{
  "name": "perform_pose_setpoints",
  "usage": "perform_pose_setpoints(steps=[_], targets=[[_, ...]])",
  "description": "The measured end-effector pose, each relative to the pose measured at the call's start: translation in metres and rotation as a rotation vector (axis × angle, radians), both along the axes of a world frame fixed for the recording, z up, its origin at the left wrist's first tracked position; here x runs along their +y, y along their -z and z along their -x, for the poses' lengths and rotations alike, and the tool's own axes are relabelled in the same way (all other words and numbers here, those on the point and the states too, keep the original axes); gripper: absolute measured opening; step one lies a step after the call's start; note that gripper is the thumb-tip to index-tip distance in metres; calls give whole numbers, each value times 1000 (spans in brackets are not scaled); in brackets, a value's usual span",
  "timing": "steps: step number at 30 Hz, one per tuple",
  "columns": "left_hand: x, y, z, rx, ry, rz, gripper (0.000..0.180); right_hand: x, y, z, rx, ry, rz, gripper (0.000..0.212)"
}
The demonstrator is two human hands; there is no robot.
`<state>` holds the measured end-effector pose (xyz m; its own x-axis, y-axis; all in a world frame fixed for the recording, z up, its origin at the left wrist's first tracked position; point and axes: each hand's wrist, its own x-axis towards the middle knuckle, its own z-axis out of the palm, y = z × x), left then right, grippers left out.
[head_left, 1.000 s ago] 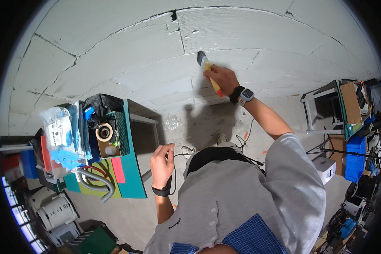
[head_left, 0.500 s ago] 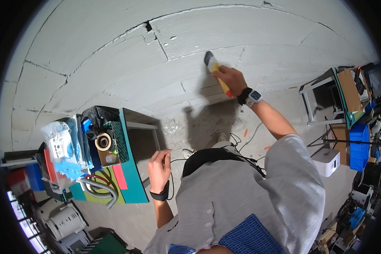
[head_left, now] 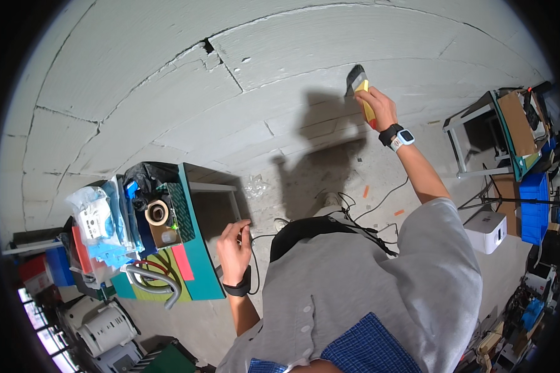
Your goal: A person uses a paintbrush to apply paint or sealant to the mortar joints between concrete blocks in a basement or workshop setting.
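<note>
My right hand (head_left: 379,109) is wrapped round the yellow handle of a paintbrush (head_left: 366,102). The brush has a red handle end, a silver ferrule and dark bristles. Its bristles point up at the pale painted block wall (head_left: 292,53) and look to be at its surface. My left hand (head_left: 234,251) hangs by my side, near the edge of the green-topped table (head_left: 204,273). Its fingers are loosely bent and apart, and nothing shows in them.
On the left table lie plastic packets (head_left: 96,217), a tape roll (head_left: 157,212) and a grey hose (head_left: 152,285). A second table (head_left: 479,118), a white box-shaped device (head_left: 485,231) and a blue bin (head_left: 534,208) stand at the right. A black cable (head_left: 382,202) runs over the floor near my feet.
My right hand has moved right along the wall with the paintbrush, which now stands more upright. My left hand has hardly moved. The view has shifted slightly.
</note>
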<state>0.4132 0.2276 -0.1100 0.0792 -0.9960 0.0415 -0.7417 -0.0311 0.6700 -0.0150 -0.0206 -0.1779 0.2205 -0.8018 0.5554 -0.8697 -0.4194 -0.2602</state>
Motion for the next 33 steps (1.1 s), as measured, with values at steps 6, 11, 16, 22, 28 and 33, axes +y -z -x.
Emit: perform_pose_setpoints(steps=[6, 11, 16, 22, 28, 33], targets=[[-6, -5, -1, -13, 31, -43, 11, -6, -8, -25, 20, -126, -92, 27], [-5, -8, -10, -29, -4, -9, 11, -8, 1, -3, -9, -17, 35, 11], [17, 4, -24, 1, -98, -25, 12, -1, -1, -11, -21, -33, 28, 12], [31, 18, -43, 45, -169, -25, 11, 17, -6, -101, 58, -350, -116, 29], [46, 17, -59, 66, -259, 11, 12, 7, 2, -247, -9, -727, -161, 22], [71, 34, -79, 92, -333, 58, 12, 4, -1, -356, 11, -850, -132, 19]])
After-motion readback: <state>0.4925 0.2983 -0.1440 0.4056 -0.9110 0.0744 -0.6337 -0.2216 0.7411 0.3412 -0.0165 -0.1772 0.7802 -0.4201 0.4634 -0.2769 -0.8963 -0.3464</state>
